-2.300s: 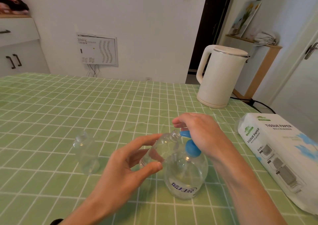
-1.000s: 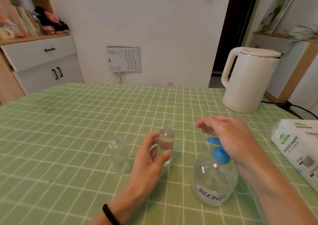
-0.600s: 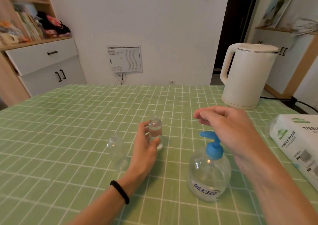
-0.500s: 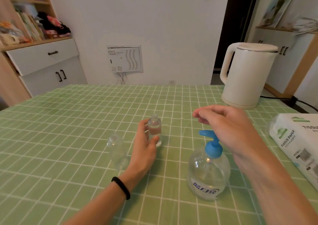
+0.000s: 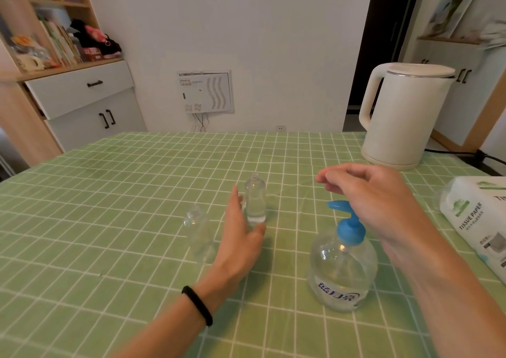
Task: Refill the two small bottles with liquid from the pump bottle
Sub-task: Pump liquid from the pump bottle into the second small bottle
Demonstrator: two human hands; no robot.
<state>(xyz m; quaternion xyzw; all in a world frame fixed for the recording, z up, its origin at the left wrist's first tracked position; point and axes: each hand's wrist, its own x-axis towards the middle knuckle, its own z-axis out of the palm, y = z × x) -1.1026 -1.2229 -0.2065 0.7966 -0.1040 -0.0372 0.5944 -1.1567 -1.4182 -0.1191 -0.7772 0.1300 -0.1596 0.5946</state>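
Two small clear bottles stand upright and uncapped on the green checked tablecloth [image 5: 137, 193]. The farther small bottle [image 5: 255, 198] has a little liquid at its bottom. The nearer small bottle [image 5: 199, 234] stands left of it. My left hand [image 5: 241, 237] lies between them with fingers straight, just beside the farther bottle and holding nothing. The round clear pump bottle [image 5: 342, 270] with a blue pump head stands to the right. My right hand [image 5: 375, 198] hovers above the pump with fingers loosely curled, not touching it.
A white electric kettle [image 5: 405, 116] stands at the table's back right, its cord trailing right. A pack of tissue paper [image 5: 479, 220] lies at the right edge. Cabinets and shelves are beyond the table on the left.
My left hand set the farther small bottle down on the cloth and let go of it. My right hand lifted off the pump head and stays above it.
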